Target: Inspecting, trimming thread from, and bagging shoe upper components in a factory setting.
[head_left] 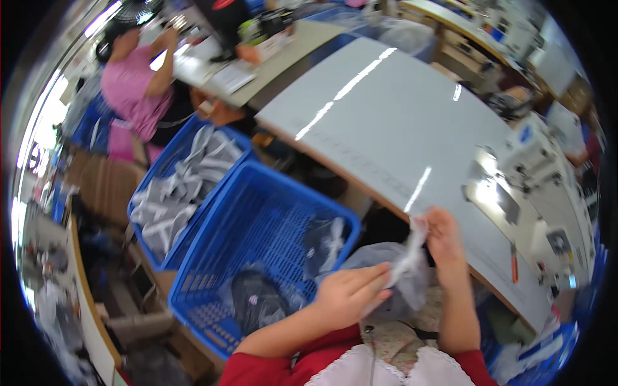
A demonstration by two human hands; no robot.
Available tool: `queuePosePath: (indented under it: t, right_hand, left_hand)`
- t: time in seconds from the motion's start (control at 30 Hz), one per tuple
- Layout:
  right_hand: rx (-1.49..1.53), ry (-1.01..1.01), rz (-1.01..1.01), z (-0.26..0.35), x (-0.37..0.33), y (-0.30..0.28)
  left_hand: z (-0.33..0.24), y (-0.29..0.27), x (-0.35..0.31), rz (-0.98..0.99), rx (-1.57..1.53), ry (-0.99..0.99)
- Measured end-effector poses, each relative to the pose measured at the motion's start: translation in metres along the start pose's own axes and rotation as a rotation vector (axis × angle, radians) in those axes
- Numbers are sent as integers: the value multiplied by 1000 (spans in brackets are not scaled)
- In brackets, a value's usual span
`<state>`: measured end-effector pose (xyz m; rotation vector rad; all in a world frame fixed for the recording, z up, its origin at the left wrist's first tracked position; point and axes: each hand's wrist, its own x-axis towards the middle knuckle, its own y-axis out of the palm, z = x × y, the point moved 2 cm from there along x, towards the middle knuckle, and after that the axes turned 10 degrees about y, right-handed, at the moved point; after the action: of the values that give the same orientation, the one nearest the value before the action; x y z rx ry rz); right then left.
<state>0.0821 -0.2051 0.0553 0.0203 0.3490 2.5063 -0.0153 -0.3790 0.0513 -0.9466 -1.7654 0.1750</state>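
Observation:
A clear plastic bag hangs in front of my body, its upper part twisted into a whitish neck. The top of that neck is pinched in the raised fingers of my right hand, close to the table's edge. Lower down on the left, my left hand has its fingers closed against the same gathered plastic. What the bag contains is hard to make out through the hazy film. Beside my left forearm stands a blue plastic basket with dark bagged items at its bottom.
A second blue basket, heaped with grey and white fabric pieces, adjoins the first. The white tabletop carries a sewing machine and an orange-handled tool at right. A person in pink sits at another table, far left.

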Motion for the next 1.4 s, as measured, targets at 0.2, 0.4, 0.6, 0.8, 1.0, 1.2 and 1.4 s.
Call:
queuePosePath:
  t: [0.2,0.4,0.6,0.8,1.0,1.2,1.4]
  right_hand:
    - [-998,96,690,16,8,7]
    - [-572,188,514,10,21,46]
    - [-264,-173,316,21,40,124]
    - [-1032,-517,826,-24,66,166]
    - [-1574,-368,875,-183,56,112]
    - [-1577,-65,915,-235,45,106]
    - [-994,-43,1002,-155,13,162]
  left_hand:
    - [5,-24,-37,26,-381,-250]
    - [91,-77,-248,-150,79,-1259]
    - [79,-80,-447,647,-122,-1755]
    - [17,-14,-474,1092,-65,-1662]
    - [18,-43,-476,969,35,-1684]
    - [25,-157,-370,-90,-318,-1792]
    - [17,-195,-236,-545,-461,-1504]
